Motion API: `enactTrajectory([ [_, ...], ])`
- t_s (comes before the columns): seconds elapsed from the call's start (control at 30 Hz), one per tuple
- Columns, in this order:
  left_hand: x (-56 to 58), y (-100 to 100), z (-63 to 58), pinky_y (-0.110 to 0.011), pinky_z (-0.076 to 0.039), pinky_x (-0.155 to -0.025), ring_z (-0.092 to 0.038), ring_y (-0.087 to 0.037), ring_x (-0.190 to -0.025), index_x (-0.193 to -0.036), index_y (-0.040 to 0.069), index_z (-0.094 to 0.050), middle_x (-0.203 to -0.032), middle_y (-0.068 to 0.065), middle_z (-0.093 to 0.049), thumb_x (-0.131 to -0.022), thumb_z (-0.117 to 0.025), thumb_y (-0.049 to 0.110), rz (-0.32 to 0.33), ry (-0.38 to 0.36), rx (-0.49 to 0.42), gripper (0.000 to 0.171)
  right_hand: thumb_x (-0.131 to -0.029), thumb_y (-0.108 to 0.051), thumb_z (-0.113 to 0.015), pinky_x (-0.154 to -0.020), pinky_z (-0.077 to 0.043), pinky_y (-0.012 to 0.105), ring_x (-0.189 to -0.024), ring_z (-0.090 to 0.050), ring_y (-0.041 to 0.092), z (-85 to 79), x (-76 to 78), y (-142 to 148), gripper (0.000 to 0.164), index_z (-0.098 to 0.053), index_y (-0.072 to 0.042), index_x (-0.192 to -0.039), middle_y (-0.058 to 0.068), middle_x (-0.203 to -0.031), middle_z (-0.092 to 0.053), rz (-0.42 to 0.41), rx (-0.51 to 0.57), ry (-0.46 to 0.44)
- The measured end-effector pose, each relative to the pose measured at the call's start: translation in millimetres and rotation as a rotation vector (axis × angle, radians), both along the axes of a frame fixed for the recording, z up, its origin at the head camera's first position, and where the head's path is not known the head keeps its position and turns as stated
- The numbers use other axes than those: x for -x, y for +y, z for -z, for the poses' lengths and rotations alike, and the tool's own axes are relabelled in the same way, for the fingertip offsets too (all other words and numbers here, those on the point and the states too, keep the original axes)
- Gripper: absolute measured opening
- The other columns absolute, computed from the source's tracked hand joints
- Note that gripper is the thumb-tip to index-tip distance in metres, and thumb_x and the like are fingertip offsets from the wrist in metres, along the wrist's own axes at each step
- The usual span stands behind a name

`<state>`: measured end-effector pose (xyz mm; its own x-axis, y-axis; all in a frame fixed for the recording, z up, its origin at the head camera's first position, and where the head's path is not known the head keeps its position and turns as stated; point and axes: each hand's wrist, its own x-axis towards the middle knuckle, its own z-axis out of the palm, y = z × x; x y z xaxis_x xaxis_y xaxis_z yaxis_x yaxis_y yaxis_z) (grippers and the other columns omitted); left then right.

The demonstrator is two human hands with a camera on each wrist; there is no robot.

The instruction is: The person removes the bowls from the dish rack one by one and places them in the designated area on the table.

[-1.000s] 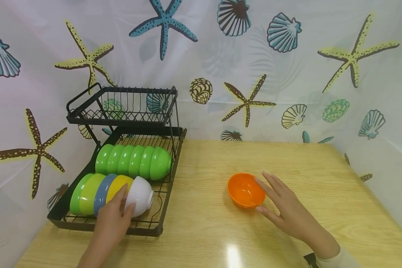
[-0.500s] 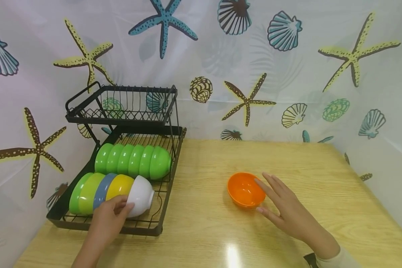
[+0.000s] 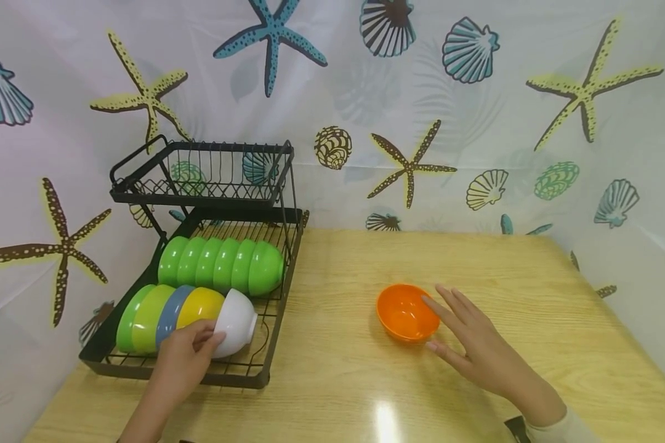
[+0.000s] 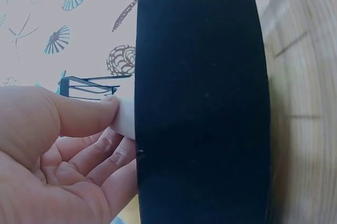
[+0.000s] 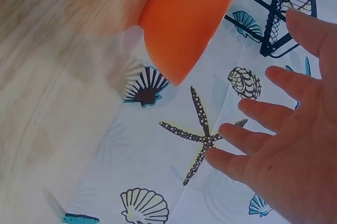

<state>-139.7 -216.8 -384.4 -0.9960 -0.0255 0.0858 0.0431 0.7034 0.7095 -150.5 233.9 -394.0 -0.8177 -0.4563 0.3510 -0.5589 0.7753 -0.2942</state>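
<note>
At the front of the dish rack, my left hand (image 3: 184,353) pinches the rim of a white bowl (image 3: 236,325) between thumb and fingers. That bowl stands on its side at the right end of a row, beside a yellow bowl (image 3: 201,306), a blue bowl (image 3: 169,315) and two green ones. In the left wrist view the thumb presses the white bowl (image 4: 125,116), and a dark rack side hides most of it. My right hand (image 3: 479,347) is spread with relaxed fingers beside an upright orange bowl (image 3: 404,314) on the table. The right wrist view shows a gap between them.
The black two-tier dish rack (image 3: 264,369) stands on the left of the wooden table (image 3: 332,381). Behind the front row sits a row of several green bowls (image 3: 221,266). A patterned cloth (image 3: 310,104) with starfish and shells closes off the back and sides.
My left hand has shifted lower along the white bowl's rim. The white bowl has moved slightly right, away from the yellow one. My right hand and the orange bowl stay in place.
</note>
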Motion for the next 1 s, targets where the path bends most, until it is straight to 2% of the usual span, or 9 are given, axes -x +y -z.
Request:
enactTrajectory([
  [0.37,0.9,4,-2.8,-0.046,-0.055,-0.085,-0.064,-0.036,-0.104,-0.114,-0.007,-0.063,-0.11,-0.024,-0.067,-0.094,-0.061,0.01,-0.012,-0.008,-0.003,0.026,-0.087,-0.029,-0.071,-0.097,-0.028,0.075,-0.138,-0.021,0.05,-4.7,0.8,6,0.067,-0.041,-0.016,-0.146,0.013,-0.156,-0.025,0.005,0.026,-0.038],
  [0.73,-5.2,12,-10.2,-0.045,-0.054,-0.088,-0.061,-0.037,-0.11,-0.12,-0.005,-0.061,-0.116,-0.024,-0.064,-0.096,-0.06,0.016,-0.021,-0.056,-0.044,0.032,-0.087,-0.028,-0.072,-0.095,-0.03,0.075,-0.136,-0.023,0.052,-3.2,2.4,7,0.068,-0.04,-0.02,-0.147,0.013,-0.155,-0.027,-0.015,0.012,0.037],
  [1.0,-5.6,19,-20.0,-0.045,-0.052,-0.092,-0.061,-0.034,-0.111,-0.121,-0.005,-0.06,-0.119,-0.023,-0.064,-0.096,-0.059,0.013,0.004,-0.028,-0.064,0.031,-0.086,-0.026,-0.072,-0.096,-0.028,0.075,-0.137,-0.023,0.051,-1.9,2.0,6,0.066,-0.043,-0.018,-0.145,0.014,-0.155,-0.028,-0.007,0.008,0.034],
])
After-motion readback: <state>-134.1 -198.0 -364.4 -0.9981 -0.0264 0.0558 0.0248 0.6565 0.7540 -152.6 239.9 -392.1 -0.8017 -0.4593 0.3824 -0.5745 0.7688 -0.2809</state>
